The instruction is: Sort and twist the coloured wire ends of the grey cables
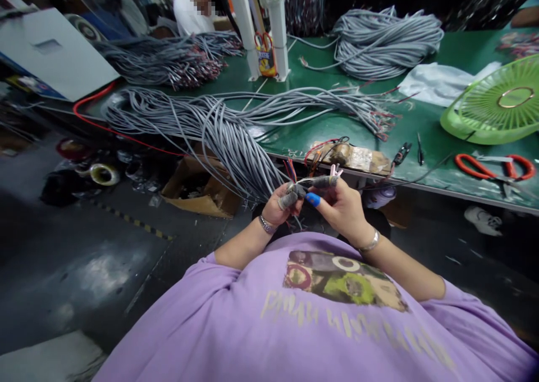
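Observation:
My left hand is closed around the end of a grey cable, where thin red and blue wires stick out at the top. Dark tape covers some of its fingers. Close beside it, my right hand pinches at the same cable end, with blue tape on the thumb and a dark wrap on the index finger. The fingertips hide exactly what it grips. A large bundle of grey cables hangs over the table edge just beyond my left hand.
On the green table lie a wrapped block, red-handled scissors, a green fan and a coil of grey cable. A cardboard box stands below the edge. Across the table sits a person in white.

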Action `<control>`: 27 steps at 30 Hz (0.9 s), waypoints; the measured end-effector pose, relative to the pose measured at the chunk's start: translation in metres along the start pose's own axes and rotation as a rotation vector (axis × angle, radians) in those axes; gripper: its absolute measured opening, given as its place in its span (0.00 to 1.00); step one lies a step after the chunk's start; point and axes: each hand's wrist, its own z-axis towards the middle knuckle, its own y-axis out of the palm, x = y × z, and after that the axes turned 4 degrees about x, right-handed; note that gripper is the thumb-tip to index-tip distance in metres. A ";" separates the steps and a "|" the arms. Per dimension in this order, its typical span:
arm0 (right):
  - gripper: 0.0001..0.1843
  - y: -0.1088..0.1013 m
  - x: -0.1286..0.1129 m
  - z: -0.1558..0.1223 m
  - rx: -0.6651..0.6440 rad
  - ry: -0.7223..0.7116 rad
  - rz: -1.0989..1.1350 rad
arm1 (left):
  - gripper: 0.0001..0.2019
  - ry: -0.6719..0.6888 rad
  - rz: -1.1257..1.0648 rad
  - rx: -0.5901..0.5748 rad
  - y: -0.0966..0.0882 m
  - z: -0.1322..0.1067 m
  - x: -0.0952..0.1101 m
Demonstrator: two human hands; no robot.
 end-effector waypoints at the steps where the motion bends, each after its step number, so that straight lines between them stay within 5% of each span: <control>1: 0.14 0.004 0.003 0.000 -0.028 0.049 0.047 | 0.23 -0.001 0.005 -0.009 0.000 -0.001 -0.001; 6: 0.19 0.008 0.005 0.011 -0.025 0.262 0.498 | 0.24 -0.068 0.042 -0.064 -0.001 -0.003 0.000; 11: 0.16 -0.021 0.015 0.031 -0.077 0.538 0.834 | 0.25 -0.122 0.092 -0.141 -0.003 -0.003 0.002; 16: 0.10 -0.033 0.021 0.022 0.107 0.315 0.713 | 0.27 -0.111 0.089 -0.090 -0.005 -0.002 -0.001; 22: 0.06 -0.023 0.001 -0.004 0.039 -0.129 0.191 | 0.26 -0.121 0.115 -0.071 -0.001 0.000 -0.001; 24: 0.06 -0.016 -0.002 -0.005 0.040 -0.068 0.199 | 0.25 -0.099 0.112 -0.074 -0.001 0.000 -0.002; 27: 0.11 -0.005 -0.001 -0.003 -0.017 0.217 0.438 | 0.24 -0.063 0.112 -0.068 -0.003 0.000 -0.006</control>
